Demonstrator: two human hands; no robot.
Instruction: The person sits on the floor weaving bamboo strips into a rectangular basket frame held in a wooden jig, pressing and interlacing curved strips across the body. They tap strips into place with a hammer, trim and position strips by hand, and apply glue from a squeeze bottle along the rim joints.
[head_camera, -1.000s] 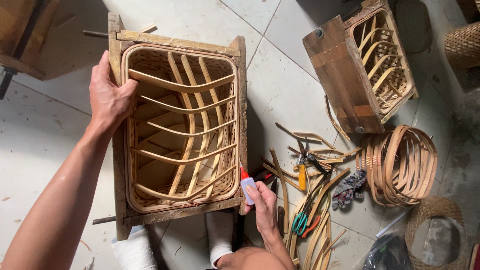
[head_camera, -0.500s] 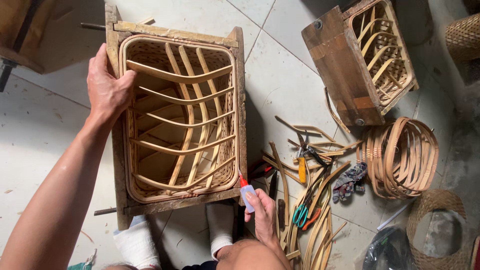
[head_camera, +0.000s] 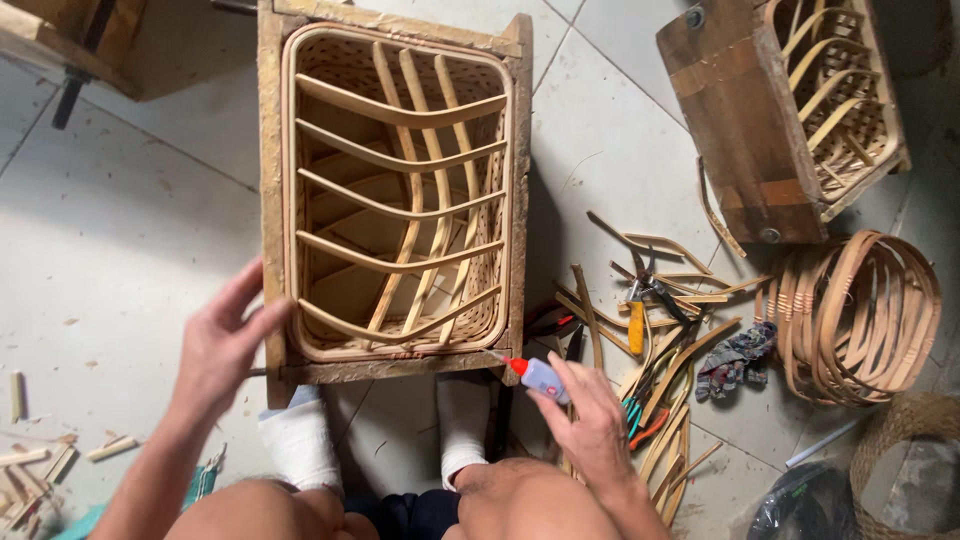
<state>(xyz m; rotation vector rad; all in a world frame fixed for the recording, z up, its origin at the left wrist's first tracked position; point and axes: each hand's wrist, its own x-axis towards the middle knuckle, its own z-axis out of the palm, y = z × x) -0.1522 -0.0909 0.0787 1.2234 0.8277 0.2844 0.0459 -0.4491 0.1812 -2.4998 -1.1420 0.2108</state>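
Observation:
A wooden frame mould (head_camera: 268, 190) stands on the floor between my feet, with a woven bamboo basket (head_camera: 400, 190) of bent ribs set inside it. My left hand (head_camera: 222, 345) rests open against the frame's near left corner, fingers spread. My right hand (head_camera: 590, 420) holds a small glue bottle (head_camera: 538, 377) with a red nozzle, its tip pointing at the near right corner of the frame's rim.
A second wooden mould with a basket (head_camera: 790, 110) lies tilted at the upper right. A stack of bamboo hoops (head_camera: 860, 315), loose bamboo strips (head_camera: 670, 290), pliers (head_camera: 640, 310) and a rag (head_camera: 735, 358) lie to the right. Wood scraps (head_camera: 40, 455) litter the lower left tiles.
My left hand has slid from the frame's far left side down to its near left corner and opened. My right hand has brought the glue bottle's tip to the frame's near rim.

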